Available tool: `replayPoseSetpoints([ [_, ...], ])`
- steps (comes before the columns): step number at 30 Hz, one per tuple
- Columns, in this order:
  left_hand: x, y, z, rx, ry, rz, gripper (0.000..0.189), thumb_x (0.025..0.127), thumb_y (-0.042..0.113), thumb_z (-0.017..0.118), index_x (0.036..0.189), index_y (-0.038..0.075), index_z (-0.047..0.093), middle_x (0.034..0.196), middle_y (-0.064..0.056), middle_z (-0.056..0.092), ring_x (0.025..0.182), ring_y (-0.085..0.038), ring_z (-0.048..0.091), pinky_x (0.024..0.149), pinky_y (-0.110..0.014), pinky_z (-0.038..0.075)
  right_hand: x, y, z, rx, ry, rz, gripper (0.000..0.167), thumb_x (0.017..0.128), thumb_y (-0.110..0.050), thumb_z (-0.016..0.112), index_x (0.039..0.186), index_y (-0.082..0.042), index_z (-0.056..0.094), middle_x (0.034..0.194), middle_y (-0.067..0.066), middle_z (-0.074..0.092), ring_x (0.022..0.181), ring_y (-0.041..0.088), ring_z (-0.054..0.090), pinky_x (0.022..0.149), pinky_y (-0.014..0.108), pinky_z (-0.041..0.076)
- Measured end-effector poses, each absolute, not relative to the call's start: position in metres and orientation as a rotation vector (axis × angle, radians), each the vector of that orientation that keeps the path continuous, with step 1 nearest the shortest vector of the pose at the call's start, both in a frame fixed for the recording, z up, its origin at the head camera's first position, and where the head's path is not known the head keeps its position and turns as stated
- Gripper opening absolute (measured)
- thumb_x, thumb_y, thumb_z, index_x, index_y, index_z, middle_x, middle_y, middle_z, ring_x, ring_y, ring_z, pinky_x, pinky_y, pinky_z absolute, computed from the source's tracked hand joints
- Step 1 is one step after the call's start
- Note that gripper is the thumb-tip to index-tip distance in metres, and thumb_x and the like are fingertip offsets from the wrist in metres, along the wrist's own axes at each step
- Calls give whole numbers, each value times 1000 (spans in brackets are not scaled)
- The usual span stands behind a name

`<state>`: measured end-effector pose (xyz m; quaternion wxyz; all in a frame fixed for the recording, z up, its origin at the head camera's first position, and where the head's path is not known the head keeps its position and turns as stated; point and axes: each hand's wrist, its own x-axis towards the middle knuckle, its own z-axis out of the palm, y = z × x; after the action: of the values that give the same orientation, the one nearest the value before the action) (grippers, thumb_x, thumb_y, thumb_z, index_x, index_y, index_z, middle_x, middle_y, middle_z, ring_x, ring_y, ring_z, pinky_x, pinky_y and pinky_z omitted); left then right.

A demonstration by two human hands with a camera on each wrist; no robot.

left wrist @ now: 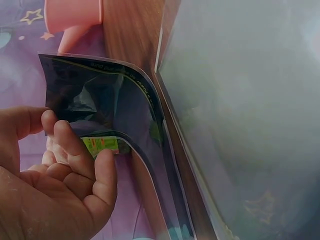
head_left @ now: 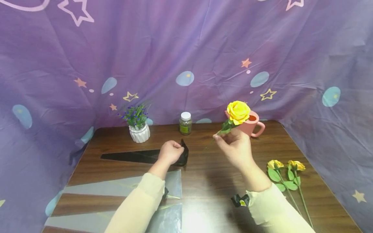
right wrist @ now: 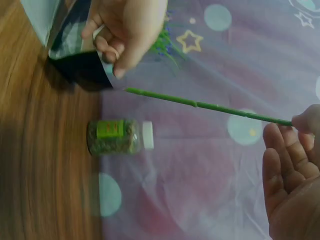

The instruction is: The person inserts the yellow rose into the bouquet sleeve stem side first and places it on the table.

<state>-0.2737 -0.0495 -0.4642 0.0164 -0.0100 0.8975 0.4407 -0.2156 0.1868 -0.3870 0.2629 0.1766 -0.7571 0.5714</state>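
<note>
My left hand [head_left: 170, 152] pinches the raised wide end of a black plastic flower sleeve [head_left: 128, 156], whose narrow end lies flat toward the left. Printed lettering runs along the sleeve's curved edge in the left wrist view. With thumb and fingertips, my right hand [head_left: 237, 147] holds a yellow artificial rose [head_left: 239, 112] by its stem, bloom up and tilted right. In the right wrist view, the green stem [right wrist: 195, 104] reaches from the right fingers toward the sleeve's opening, its lower tip close to the sleeve edge and left thumb.
Two clear sleeves [head_left: 96, 187] with stems inside lie at front left. Two yellow roses [head_left: 296, 165] lie at the right. Along the back stand a white-potted plant [head_left: 140, 133], a lidded jar [head_left: 185, 123] and a pink watering can [head_left: 247, 127].
</note>
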Motion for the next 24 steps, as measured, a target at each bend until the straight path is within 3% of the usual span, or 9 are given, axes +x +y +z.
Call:
replayPoseSetpoints([
  [1, -274, -49, -464, -32, 2792, 1368, 14, 91, 22, 74, 90, 8, 73, 92, -7, 74, 94, -29, 69, 91, -44, 55, -217, 182, -388, 483, -2046, 1555, 15, 87, 16, 71, 102, 12, 74, 83, 19, 76, 70, 2, 67, 63, 17, 54],
  [2, -274, -49, -464, -30, 2792, 1368, 14, 91, 22, 74, 90, 8, 73, 91, -7, 74, 94, -29, 69, 90, -44, 55, -217, 178, -389, 484, -2055, 1534, 16, 88, 15, 71, 103, 11, 75, 84, 21, 76, 71, 1, 66, 64, 15, 53],
  [3, -274, -49, -464, -24, 2792, 1370, 14, 91, 22, 74, 90, 7, 73, 91, -6, 74, 94, -29, 69, 90, -44, 55, -218, 175, -390, 485, -2065, 1505, 9, 88, 15, 71, 93, 10, 76, 85, 21, 76, 73, 0, 66, 65, 14, 53],
  [10, -274, -51, -464, 1, 2796, 1384, 14, 90, 20, 74, 88, 6, 74, 89, -7, 74, 93, -29, 69, 90, -43, 55, -227, 159, -402, 551, -2030, 1535, 14, 86, 20, 69, 94, 10, 74, 88, 24, 76, 78, 1, 67, 71, 15, 55],
  [24, -271, -49, -454, 18, 2782, 1431, 11, 87, 18, 70, 87, 7, 73, 85, -5, 73, 88, -27, 67, 87, -42, 55, -234, 149, -420, 489, -2095, 1491, 10, 89, 12, 71, 92, 6, 78, 85, 18, 77, 65, 4, 61, 57, 15, 49],
])
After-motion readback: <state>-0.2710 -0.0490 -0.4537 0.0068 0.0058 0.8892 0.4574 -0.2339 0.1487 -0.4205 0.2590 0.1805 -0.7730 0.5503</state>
